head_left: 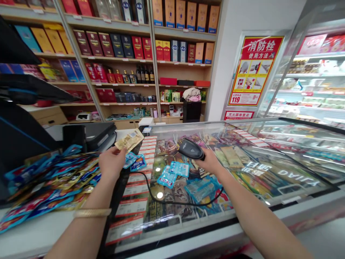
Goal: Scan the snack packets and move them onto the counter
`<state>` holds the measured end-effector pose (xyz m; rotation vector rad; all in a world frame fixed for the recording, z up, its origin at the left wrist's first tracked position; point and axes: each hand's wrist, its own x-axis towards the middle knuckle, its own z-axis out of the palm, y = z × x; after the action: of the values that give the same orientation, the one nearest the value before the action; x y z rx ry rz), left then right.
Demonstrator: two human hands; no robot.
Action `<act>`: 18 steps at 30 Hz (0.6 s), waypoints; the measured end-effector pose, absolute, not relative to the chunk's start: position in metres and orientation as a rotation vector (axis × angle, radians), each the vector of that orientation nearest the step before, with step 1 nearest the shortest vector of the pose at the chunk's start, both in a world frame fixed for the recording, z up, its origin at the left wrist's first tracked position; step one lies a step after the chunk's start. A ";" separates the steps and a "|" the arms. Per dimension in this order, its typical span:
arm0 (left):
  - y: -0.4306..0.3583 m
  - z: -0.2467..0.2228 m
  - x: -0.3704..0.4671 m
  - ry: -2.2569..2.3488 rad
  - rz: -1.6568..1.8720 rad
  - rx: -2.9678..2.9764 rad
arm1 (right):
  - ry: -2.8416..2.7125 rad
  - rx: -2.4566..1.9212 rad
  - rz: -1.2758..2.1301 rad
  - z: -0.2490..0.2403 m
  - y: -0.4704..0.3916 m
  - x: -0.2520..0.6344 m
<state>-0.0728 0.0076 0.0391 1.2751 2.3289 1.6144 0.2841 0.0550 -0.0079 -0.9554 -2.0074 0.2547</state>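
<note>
Between the fingers of my left hand point(112, 162) is a small gold snack packet point(130, 140), raised near the freezer's left edge. My right hand point(210, 162) is wrapped around a black barcode scanner point(191, 149), held over the glass lid with its head pointing left. From the scanner a black cable point(178, 203) loops across the glass. Two light-blue packets point(172, 173) lie on the glass between my hands. Just right of my left hand are further blue packets point(138, 162). A large heap of blue and gold packets point(61, 180) covers the counter beside my left forearm.
The glass-topped freezer point(172, 248) holds many wrapped goods under its lid. At the left stand a dark monitor point(29, 93) and a black counter device point(99, 133). Shelves of boxed bottles point(115, 45) line the back wall; a lit display cooler point(320, 75) is at the right.
</note>
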 end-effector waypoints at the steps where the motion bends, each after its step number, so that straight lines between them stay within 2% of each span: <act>1: 0.001 0.043 -0.082 2.471 1.519 1.315 | -2.007 -0.958 0.249 -0.008 0.055 0.284; 4: -0.017 0.052 -0.101 2.790 1.191 1.336 | -2.007 -0.957 0.239 -0.006 0.053 0.284; 8: -0.030 0.056 -0.107 2.891 0.916 1.354 | -1.990 -0.958 0.240 -0.005 0.052 0.283; 14: -0.037 0.050 -0.097 3.078 0.774 1.458 | -1.993 -0.938 0.243 -0.005 0.053 0.282; 18: -0.038 0.050 -0.084 3.090 0.885 1.551 | -1.985 -0.938 0.236 -0.005 0.054 0.283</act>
<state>-0.0836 -0.0384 0.0503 1.5507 3.0896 0.8849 0.2825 0.0545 -0.0047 -0.9380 -1.9851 0.2356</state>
